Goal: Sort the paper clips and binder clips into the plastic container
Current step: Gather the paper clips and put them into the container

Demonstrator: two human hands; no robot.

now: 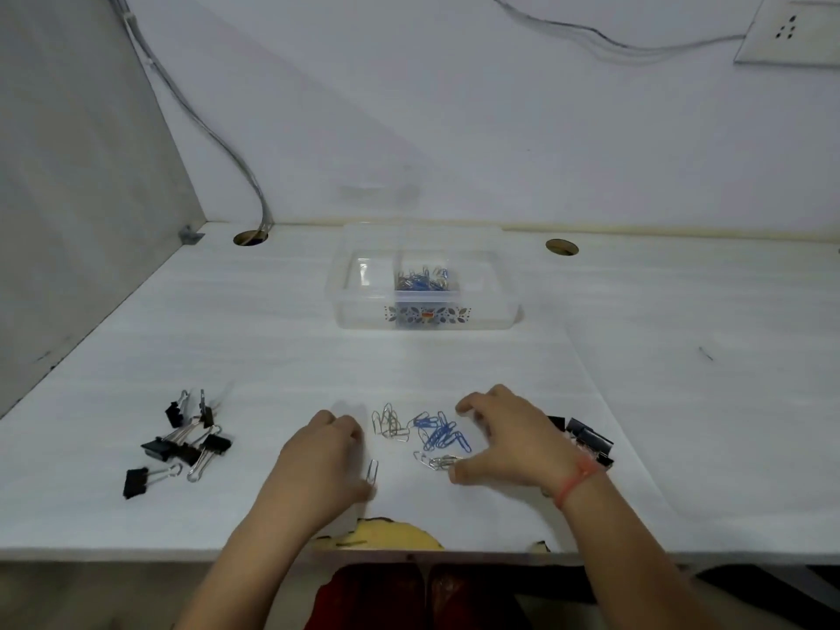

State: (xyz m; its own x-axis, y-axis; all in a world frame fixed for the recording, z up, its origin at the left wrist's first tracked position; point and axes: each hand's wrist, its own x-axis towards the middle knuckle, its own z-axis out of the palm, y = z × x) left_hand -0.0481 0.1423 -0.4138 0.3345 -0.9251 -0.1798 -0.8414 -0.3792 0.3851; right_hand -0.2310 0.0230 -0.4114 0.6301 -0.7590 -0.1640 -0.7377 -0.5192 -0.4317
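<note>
Head view. Plastic container (363, 311) sits at 12 o'clock on the white surface (636, 402), well apart from the hands. It has two compartments: the right one holds a heap of blue and silver paper clips, the left one looks bare.

Loose paper clips (436, 434) lie at 6 o'clock, between the hands. One single silver clip (372, 470) lies just beside the left thumb.

Left hand (318, 461): fingers curled, thumb near the single clip; whether it grips anything, cannot tell.

Right hand (513, 443): fingers spread and arched around the pile, nothing held.

Binder clips: one group (182, 443) at 9 o'clock, a second group (586, 438) at 3 o'clock, partly hidden behind the right wrist.

Judgement: paper-clip step in hand, partly done; binder clips not yet begun. Next move calls for gathering the loose pile into a pinch or scoop, then carrying it to the right compartment without scattering.
</note>
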